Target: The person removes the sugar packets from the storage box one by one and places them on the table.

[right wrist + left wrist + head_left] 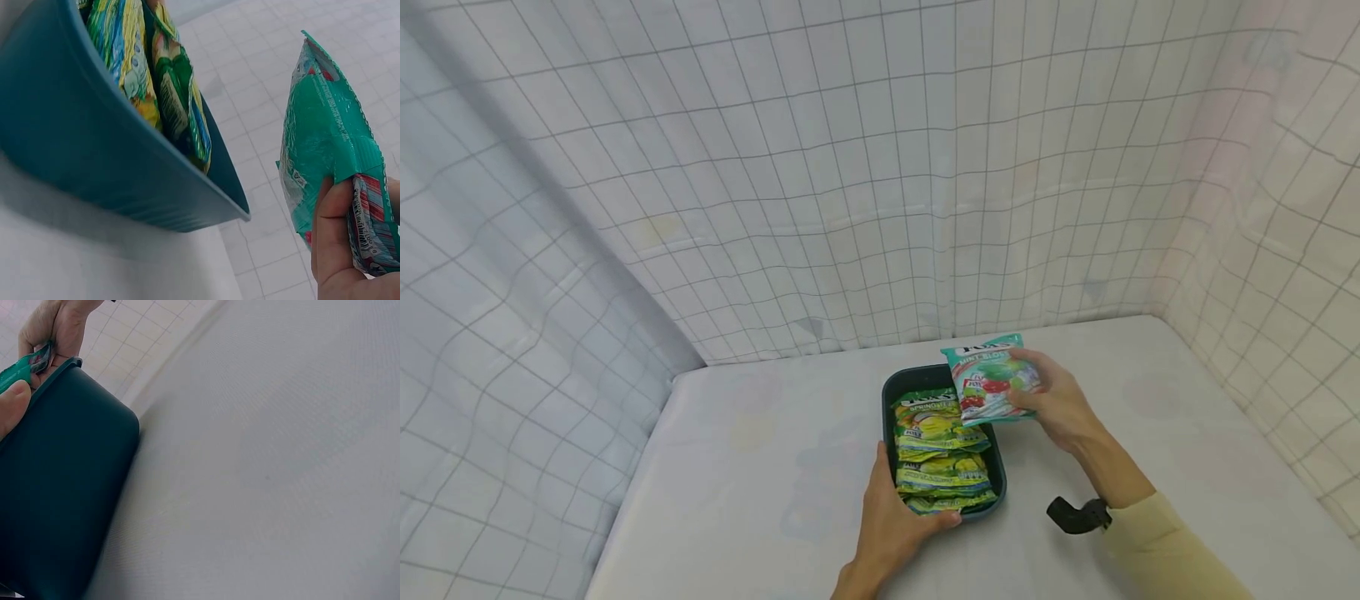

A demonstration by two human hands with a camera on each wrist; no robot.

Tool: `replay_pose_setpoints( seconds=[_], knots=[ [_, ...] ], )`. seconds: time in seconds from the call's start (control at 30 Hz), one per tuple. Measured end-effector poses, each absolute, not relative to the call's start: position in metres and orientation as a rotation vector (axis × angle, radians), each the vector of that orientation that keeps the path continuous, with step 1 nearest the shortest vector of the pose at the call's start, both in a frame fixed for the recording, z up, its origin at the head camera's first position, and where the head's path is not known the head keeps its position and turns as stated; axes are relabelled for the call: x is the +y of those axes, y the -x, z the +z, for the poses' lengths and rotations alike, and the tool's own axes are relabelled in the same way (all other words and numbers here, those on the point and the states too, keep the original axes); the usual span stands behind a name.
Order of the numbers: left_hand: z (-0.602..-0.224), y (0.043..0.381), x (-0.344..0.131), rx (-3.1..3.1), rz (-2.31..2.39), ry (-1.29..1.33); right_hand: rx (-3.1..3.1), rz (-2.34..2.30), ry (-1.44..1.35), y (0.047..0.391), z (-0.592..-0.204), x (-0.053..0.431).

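A dark green plastic basin stands on the white table. Inside it lie several yellow-green candy bags, overlapping in a row. My left hand holds the basin's near left corner, fingers along the left side and thumb at the front edge. My right hand pinches a teal candy bag with fruit pictures, raised above the basin's far right rim. In the right wrist view, the fingers grip the teal bag's edge, and the bag is apart from the basin.
The white table extends around the basin. Behind it hangs a white sheet with a dark grid, and similar sheets close off both sides. A black strap-like piece sits at the right wrist, by a pale yellow sleeve.
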State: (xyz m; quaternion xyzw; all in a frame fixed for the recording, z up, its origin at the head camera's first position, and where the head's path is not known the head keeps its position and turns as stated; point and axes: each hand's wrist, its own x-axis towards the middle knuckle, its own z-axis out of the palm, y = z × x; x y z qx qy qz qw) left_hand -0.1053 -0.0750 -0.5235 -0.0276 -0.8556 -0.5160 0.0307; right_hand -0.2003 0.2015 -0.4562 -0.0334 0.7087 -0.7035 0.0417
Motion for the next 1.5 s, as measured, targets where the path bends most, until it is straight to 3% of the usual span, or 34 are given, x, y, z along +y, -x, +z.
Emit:
replay_pose_setpoints(
  seconds=[0.97, 1.5],
  knots=[
    [-0.521, 0.104, -0.076, -2.622, -1.636, 0.098, 2.267, -2.129, -0.047, 0.193, -0.496, 0.250],
    [-0.520, 0.104, -0.077, -2.660, -1.649, 0.070, 2.535, -1.861, -0.079, 0.201, -0.524, 0.254]
  ],
)
